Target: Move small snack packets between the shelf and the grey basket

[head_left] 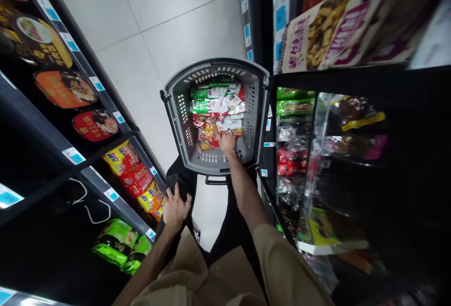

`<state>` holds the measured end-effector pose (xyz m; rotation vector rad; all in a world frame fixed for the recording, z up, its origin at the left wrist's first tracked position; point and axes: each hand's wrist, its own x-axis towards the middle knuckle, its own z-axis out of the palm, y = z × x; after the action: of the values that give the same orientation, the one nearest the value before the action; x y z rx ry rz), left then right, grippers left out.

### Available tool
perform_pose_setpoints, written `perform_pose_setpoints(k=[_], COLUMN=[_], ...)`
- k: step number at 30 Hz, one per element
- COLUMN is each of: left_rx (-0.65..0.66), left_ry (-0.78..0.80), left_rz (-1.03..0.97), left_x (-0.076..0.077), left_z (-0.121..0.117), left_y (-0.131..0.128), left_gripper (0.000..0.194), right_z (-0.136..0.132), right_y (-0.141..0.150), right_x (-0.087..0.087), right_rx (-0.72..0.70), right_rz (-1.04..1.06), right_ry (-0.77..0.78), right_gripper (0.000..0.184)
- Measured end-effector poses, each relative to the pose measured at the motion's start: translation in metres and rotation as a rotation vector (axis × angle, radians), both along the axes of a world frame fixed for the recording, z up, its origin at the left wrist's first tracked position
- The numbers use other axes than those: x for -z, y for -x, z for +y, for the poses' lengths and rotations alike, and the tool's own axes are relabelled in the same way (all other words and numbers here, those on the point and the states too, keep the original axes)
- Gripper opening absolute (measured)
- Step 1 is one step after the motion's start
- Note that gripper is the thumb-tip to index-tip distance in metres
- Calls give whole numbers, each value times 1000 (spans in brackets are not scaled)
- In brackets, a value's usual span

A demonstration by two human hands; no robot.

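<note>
A grey plastic shopping basket sits on the tiled floor in the aisle, filled with several snack packets in green, red, white and orange. My right hand reaches down into the basket's near end and rests on the packets, fingers curled around one of them; which one I cannot make out. My left hand lies flat on my dark-clothed knee, fingers spread, holding nothing.
Dark shelves line both sides of the narrow aisle. On the left stand round instant-food bowls, yellow and red bags and green packs. On the right hang bagged snacks and a large purple box. Pale floor tiles stretch ahead.
</note>
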<state>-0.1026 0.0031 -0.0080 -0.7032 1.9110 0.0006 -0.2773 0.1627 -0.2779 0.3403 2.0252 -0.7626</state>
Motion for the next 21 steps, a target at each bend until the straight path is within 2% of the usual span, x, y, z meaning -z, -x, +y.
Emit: perform_pose_setpoints(k=[2,4,7,10,15,19,21], left_rx=[4,14,24,17,-11,-91,-262], left_ry=[5,9,13,7,-54,-138,-222], left_rz=[1,6,3,-7,-54,-47,-15], left_x=[0,0,2,2,-11,-38,-58], left_z=[6,11,19,26,37,48,54], left_y=[-1,-4,-8,-13,-29,-44,-49], left_gripper=[73,73,71,69,69,70,68], right_z=[6,15,30,43,46,32,24], right_y=[-6,-12,-19,-21,-11,-1,2], right_x=[-13,-29,-58,-95,-178,-259,-303], right_rx=[144,210,330,455,838,913,920], right_rz=[-71,-124,-199,-246,-418,-456,-479], right_ry=[58,85,148,232,525,656,722], right_gripper=[18,18,32,49,61,62,59])
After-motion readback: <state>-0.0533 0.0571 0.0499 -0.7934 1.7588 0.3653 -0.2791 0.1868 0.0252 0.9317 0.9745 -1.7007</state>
